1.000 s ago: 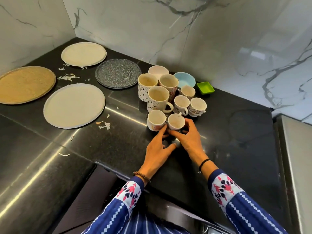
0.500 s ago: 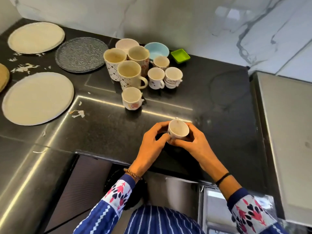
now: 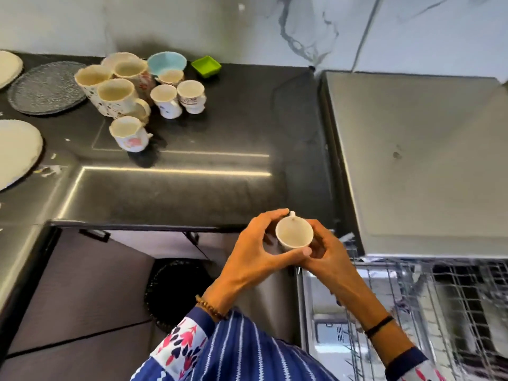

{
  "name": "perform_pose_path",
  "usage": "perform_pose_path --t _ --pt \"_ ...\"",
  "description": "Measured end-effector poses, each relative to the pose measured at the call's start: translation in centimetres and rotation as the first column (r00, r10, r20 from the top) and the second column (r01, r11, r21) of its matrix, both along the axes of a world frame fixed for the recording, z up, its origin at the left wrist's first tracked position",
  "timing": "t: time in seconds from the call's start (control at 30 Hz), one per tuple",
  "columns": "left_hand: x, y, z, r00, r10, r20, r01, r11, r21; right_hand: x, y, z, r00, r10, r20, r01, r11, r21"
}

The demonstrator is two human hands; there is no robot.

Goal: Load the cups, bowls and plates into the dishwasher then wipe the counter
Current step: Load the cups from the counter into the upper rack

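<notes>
A white plate (image 3: 16, 152) and a speckled grey plate (image 3: 46, 88) lay at the left of the black counter (image 3: 220, 133). Beside them, a cluster of cups (image 3: 115, 94), a blue bowl (image 3: 166, 62) and a green dish (image 3: 206, 66) stood near the wall. Just off the counter's front edge, the left hand (image 3: 255, 251) gripped a small white cup (image 3: 294, 233), held upright, with the right hand (image 3: 327, 254) opposite, both sets of fingers curled round its sides. The dishwasher's wire rack (image 3: 439, 298) stood open at lower right.

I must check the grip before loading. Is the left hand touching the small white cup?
Touching. The head view shows the left hand curled round the small white cup, its thumb against the near wall; the right hand holds the other side.
</notes>
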State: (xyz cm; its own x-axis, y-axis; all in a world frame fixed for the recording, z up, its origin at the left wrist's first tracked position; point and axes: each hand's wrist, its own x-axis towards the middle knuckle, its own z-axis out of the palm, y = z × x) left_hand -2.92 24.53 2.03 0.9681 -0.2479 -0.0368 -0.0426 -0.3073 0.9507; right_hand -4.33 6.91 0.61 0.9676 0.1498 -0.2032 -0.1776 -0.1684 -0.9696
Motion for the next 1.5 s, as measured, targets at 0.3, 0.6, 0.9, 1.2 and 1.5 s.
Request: perform_pose_path --t 0.3,0.6,0.9,1.2,1.5 --pt "-7.6 -12.1 -3.9 0.98 -0.106 -0.168 0.102 0.994 -0.032 -10.0 -12.7 -4.4 0.983 -0.157 -0.092 0.161 0.986 0.038" --pt "-8.1 -21.7 -11.8 0.864 -0.329 -0.381 0.378 0.924 0.059 -14.5 -21.7 -11.9 0.873 -0.262 -0.412 0.391 0.881 0.268" --pt "-5.2 -24.7 -17.0 0.843 -0.399 -0.361 0.496 0.836 0.235 -11.1 -25.4 -17.8 0.736 -0.397 -0.548 0.596 0.764 0.247" --pt "-2.4 -22.6 -18.6 0.781 -0.603 -0.161 0.516 0.478 0.711 -5.7 -27.2 -18.6 0.853 -0.425 -0.303 0.342 0.894 -0.291" --pt "-2.3 -21.1 -19.5 0.7 -0.677 -0.23 0.532 0.279 0.799 -2.6 -27.4 -24.3 0.983 -0.085 0.165 0.18 0.641 -0.746"
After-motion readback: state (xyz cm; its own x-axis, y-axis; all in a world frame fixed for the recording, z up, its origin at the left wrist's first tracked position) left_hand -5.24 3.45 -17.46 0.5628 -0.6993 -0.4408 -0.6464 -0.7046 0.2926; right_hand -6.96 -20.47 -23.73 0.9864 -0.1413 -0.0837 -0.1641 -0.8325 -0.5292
